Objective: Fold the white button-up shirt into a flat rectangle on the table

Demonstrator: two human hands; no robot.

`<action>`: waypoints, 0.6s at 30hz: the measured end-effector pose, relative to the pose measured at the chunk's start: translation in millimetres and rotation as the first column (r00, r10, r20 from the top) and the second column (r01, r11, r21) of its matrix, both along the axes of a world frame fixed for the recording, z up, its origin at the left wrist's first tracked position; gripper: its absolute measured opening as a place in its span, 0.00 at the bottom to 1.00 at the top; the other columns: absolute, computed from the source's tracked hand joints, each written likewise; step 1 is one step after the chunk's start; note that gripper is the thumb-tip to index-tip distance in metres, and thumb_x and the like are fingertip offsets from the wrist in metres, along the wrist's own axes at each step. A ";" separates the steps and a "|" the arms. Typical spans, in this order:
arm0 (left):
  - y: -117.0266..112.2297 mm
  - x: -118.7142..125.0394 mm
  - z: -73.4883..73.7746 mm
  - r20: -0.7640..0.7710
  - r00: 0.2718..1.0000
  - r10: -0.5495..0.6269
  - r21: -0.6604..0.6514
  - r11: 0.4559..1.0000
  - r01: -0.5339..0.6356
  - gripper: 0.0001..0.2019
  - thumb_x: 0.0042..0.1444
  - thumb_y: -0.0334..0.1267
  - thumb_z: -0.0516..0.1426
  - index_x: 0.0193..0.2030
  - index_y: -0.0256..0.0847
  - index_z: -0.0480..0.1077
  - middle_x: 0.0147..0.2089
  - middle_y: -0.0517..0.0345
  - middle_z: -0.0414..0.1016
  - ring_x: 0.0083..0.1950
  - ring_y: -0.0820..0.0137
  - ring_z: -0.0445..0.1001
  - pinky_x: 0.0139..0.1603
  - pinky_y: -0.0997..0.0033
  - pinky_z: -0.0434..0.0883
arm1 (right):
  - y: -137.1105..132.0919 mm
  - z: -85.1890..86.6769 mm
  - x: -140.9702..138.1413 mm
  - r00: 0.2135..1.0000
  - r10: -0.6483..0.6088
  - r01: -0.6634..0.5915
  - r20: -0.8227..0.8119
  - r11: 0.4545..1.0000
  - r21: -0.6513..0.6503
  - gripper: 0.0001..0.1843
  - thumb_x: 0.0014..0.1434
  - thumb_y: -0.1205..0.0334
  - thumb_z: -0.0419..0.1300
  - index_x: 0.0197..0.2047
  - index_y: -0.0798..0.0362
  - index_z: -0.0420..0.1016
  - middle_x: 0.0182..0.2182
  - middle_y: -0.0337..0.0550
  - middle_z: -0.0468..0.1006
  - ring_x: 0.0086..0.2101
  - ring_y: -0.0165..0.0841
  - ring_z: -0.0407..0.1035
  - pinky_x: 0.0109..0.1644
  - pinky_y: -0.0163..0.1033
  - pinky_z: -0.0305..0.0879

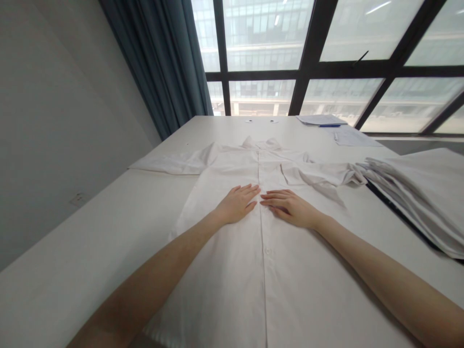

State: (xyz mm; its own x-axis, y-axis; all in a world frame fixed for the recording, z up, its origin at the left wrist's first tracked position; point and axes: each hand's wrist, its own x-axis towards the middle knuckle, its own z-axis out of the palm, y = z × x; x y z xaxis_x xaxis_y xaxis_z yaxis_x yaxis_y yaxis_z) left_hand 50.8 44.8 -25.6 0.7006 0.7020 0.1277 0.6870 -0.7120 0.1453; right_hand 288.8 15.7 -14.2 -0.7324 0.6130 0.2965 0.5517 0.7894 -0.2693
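A white short-sleeved button shirt (232,275) lies face up and spread out on a white table (90,241), collar toward the window. My left hand (237,203) rests flat on the shirt's chest, just left of the button placket. My right hand (288,207) lies flat just right of the placket, fingertips nearly meeting those of the left. Both palms face down and hold nothing. The shirt's left sleeve stretches out flat; its right sleeve (326,176) is crumpled.
A stack of folded white garments (416,198) sits at the right. Papers and a blue pen (328,123) lie at the table's far edge by the window. A blue curtain (163,63) hangs at the back left, beside a grey wall.
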 end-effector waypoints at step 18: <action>-0.4 0.5 0.9 0.001 1.000 0.002 -0.011 1.000 -0.002 0.24 0.67 0.42 0.42 0.69 0.45 0.53 0.72 0.55 0.53 0.72 0.67 0.50 0.68 0.58 0.51 | 0.1 -0.5 -1.2 0.999 -0.011 0.010 -0.049 1.000 -0.027 0.20 0.65 0.60 0.50 0.58 0.47 0.71 0.57 0.46 0.73 0.58 0.38 0.65 0.61 0.50 0.61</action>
